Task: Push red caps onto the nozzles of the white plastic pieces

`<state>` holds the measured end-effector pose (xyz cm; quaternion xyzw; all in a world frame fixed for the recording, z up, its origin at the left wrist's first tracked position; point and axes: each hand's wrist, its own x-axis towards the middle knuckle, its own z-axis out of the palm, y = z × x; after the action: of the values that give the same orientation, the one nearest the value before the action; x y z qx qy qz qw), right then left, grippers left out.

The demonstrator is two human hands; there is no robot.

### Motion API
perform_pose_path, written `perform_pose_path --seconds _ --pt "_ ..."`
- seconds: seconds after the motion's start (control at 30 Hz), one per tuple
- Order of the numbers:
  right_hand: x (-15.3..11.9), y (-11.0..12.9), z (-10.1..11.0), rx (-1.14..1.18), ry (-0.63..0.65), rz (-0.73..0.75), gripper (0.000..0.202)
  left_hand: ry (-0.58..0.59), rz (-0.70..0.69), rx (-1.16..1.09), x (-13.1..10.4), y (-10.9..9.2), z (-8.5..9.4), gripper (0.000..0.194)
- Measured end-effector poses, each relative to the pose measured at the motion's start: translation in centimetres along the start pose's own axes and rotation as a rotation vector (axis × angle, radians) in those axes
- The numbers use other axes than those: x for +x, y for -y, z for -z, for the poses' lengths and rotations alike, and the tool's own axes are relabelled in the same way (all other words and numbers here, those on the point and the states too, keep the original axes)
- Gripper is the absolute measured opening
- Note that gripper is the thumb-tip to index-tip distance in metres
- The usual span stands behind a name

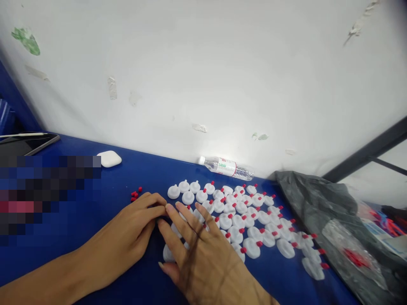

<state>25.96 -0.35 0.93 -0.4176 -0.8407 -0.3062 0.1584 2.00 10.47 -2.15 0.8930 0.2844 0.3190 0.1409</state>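
Observation:
My left hand (136,228) has its fingers bent and drawn together, their tips meeting the right fingertips. Anything pinched there is too small or hidden to make out. With fingers stretched and apart, my right hand (203,254) lies over the near left part of a group of small white round pieces, hiding some of them. Many of these pieces carry a red cap on a short stem, such as one red-capped piece (252,248). Several at the group's far left, including a bare-stemmed white piece (174,192), show no red cap. Loose red caps (134,196) lie just beyond my left hand.
A clear plastic bottle (226,167) lies on its side by the white wall (190,63). On the blue table (79,169) are a white rounded case (110,159) and a dark tablet-like device (28,145). A grey plastic bag (305,199) and a clear bag with red bits (354,254) lie at right.

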Motion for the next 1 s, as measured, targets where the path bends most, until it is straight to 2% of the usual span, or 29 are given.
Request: perform_pose_path --seconds 0.17,0.3,0.4,0.53,0.67,0.8,1.0 --pt "0.1 -0.8 0.1 0.101 0.066 -0.084 0.048 -0.087 0.012 0.004 0.6 0.6 0.3 0.049" --pt "0.1 -1.4 0.5 0.076 0.071 -0.140 0.042 -0.126 -0.043 0.010 0.9 0.5 0.9 0.042" --pt "0.0 -1.7 0.7 0.065 0.094 -0.203 0.036 -0.174 -0.089 0.087 1.5 1.1 2.0 0.040" --pt "-0.2 -2.4 0.9 0.068 0.153 -0.258 0.032 -0.200 -0.113 0.250 2.3 2.8 2.9 0.033" --pt "-0.4 -3.2 1.0 0.070 0.185 -0.278 0.032 -0.234 -0.026 0.438 2.2 4.4 2.0 0.038" --pt "-0.4 -3.8 1.0 0.072 0.142 -0.274 0.033 -0.174 0.024 0.593 1.5 5.0 0.8 0.050" --pt "-0.4 -3.7 0.7 0.051 0.114 -0.246 0.039 -0.110 0.038 0.626 1.2 5.3 0.5 0.052"
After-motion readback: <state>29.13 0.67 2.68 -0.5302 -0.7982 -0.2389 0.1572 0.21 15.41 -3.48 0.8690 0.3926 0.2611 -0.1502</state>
